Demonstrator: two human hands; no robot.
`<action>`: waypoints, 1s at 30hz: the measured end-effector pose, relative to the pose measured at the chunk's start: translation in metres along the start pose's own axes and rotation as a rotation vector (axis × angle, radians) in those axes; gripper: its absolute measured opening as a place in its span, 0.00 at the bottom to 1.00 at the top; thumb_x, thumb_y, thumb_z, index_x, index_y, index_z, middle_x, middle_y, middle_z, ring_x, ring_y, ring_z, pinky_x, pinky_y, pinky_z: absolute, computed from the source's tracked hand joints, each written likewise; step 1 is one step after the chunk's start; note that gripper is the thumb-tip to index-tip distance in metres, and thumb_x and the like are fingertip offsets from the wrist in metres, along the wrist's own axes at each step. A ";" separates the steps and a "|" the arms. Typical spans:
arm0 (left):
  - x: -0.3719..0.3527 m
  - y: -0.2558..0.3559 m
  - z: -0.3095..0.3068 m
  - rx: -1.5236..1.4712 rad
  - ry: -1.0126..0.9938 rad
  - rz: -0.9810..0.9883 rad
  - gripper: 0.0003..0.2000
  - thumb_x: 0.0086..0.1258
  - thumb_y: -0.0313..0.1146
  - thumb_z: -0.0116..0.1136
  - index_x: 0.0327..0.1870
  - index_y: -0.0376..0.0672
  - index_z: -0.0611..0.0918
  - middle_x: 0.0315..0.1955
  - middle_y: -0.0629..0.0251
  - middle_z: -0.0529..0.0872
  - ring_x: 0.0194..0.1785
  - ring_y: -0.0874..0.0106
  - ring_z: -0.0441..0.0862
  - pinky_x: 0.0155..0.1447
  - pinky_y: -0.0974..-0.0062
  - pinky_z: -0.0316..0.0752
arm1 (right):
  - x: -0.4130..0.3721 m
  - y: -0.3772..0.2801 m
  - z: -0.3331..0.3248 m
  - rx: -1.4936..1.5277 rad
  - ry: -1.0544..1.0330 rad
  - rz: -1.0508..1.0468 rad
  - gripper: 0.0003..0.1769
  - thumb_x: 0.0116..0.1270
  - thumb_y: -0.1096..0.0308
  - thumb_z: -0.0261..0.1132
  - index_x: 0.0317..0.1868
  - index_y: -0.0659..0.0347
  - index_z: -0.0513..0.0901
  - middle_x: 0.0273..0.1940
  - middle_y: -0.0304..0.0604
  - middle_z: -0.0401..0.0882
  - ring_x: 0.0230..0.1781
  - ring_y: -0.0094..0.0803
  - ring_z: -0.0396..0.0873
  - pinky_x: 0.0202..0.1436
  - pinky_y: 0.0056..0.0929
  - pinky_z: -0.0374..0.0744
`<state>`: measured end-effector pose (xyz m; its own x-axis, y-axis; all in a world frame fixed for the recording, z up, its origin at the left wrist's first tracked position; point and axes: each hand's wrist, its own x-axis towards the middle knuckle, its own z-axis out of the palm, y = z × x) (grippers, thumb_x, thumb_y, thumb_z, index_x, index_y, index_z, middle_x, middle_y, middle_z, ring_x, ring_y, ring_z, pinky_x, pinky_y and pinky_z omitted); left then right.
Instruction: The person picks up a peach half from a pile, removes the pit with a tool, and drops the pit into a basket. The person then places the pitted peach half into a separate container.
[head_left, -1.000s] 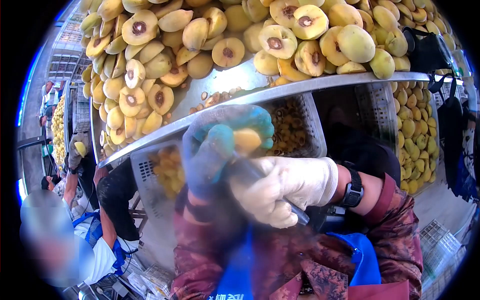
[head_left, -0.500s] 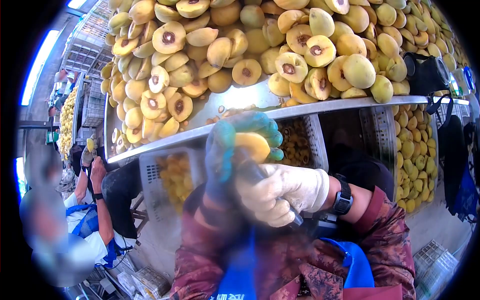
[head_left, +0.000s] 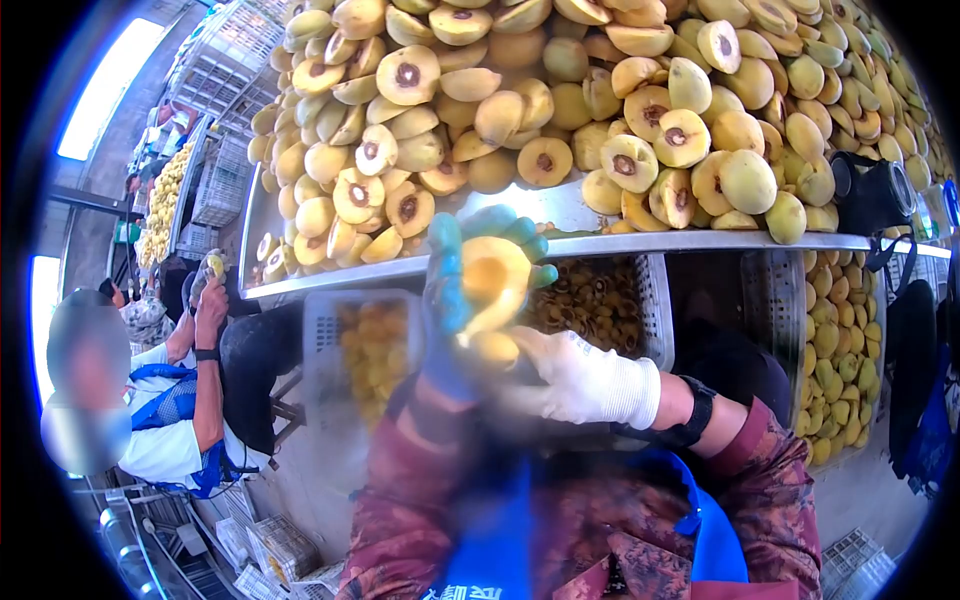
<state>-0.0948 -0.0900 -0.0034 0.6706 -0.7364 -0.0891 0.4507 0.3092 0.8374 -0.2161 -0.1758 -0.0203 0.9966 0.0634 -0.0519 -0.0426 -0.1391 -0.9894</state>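
My left hand [head_left: 455,290], in a blue-green glove, is wrapped round a halved yellow fruit [head_left: 497,275] whose hollow faces up. Just below it, my right hand [head_left: 575,375], in a white glove, has its fingers curled near a smaller yellow piece [head_left: 493,350]. What the right hand holds is blurred and cannot be made out. Both hands are in front of the metal table's edge [head_left: 590,243]. Halved fruits with brown centres [head_left: 408,75] are heaped on the table beyond them.
Below the table edge stand a crate of brown-centred pieces [head_left: 655,310], a crate of yellow halves [head_left: 310,350] and a crate of fruit [head_left: 840,350] at right. A black container [head_left: 875,190] sits on the table. A co-worker [head_left: 170,400] is at left.
The view has shifted, so the table scene appears further right and lower. The fruit in my left hand now shows its hollow. The dark tool handle seen in my right hand is no longer discernible.
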 end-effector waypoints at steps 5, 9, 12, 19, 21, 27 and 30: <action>-0.002 0.004 -0.003 0.369 0.015 0.115 0.22 0.78 0.47 0.48 0.58 0.34 0.74 0.45 0.56 0.83 0.47 0.68 0.82 0.49 0.68 0.83 | -0.002 -0.006 -0.001 0.013 -0.075 0.062 0.33 0.63 0.65 0.66 0.67 0.61 0.67 0.41 0.52 0.83 0.41 0.41 0.84 0.46 0.34 0.80; -0.003 0.003 0.002 0.279 0.056 0.013 0.14 0.74 0.37 0.58 0.49 0.34 0.79 0.35 0.59 0.84 0.33 0.72 0.81 0.33 0.76 0.77 | -0.007 -0.015 0.001 0.076 -0.106 0.011 0.30 0.64 0.66 0.65 0.66 0.60 0.69 0.36 0.47 0.82 0.32 0.35 0.82 0.40 0.30 0.79; -0.007 -0.003 0.003 0.077 0.062 -0.141 0.13 0.74 0.39 0.58 0.41 0.35 0.81 0.25 0.63 0.82 0.23 0.77 0.75 0.27 0.80 0.68 | -0.009 -0.016 0.003 0.033 -0.052 -0.135 0.32 0.63 0.64 0.66 0.67 0.60 0.67 0.35 0.47 0.83 0.32 0.37 0.83 0.42 0.31 0.80; -0.004 -0.032 -0.009 0.541 -0.159 0.062 0.11 0.67 0.23 0.60 0.49 0.33 0.79 0.39 0.62 0.83 0.43 0.73 0.81 0.47 0.79 0.77 | -0.017 -0.038 -0.017 0.129 -0.022 -0.074 0.24 0.62 0.60 0.64 0.54 0.65 0.72 0.37 0.62 0.81 0.39 0.57 0.82 0.44 0.44 0.78; -0.010 -0.032 -0.007 0.346 -0.099 -0.036 0.14 0.64 0.26 0.62 0.51 0.33 0.79 0.44 0.60 0.82 0.47 0.72 0.80 0.52 0.77 0.76 | -0.023 -0.050 -0.033 0.070 -0.038 -0.010 0.24 0.62 0.62 0.64 0.55 0.65 0.72 0.41 0.61 0.81 0.43 0.56 0.82 0.47 0.42 0.79; -0.003 -0.006 -0.017 0.055 0.106 -0.060 0.14 0.68 0.33 0.61 0.50 0.34 0.81 0.36 0.61 0.85 0.36 0.71 0.84 0.42 0.76 0.80 | -0.023 -0.024 -0.056 -0.112 0.300 -0.123 0.31 0.61 0.64 0.66 0.64 0.60 0.70 0.45 0.56 0.82 0.45 0.46 0.82 0.52 0.36 0.78; -0.010 0.022 -0.058 0.101 0.124 0.073 0.12 0.72 0.33 0.58 0.49 0.35 0.81 0.38 0.58 0.85 0.39 0.71 0.84 0.43 0.76 0.80 | -0.024 -0.010 -0.044 -0.106 0.236 -0.077 0.23 0.60 0.68 0.68 0.56 0.61 0.75 0.43 0.49 0.82 0.42 0.38 0.82 0.49 0.32 0.78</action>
<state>-0.0575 -0.0409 -0.0151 0.7700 -0.6321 -0.0864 0.3406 0.2928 0.8935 -0.2364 -0.2191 -0.0033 0.9860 -0.1521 0.0685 0.0293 -0.2465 -0.9687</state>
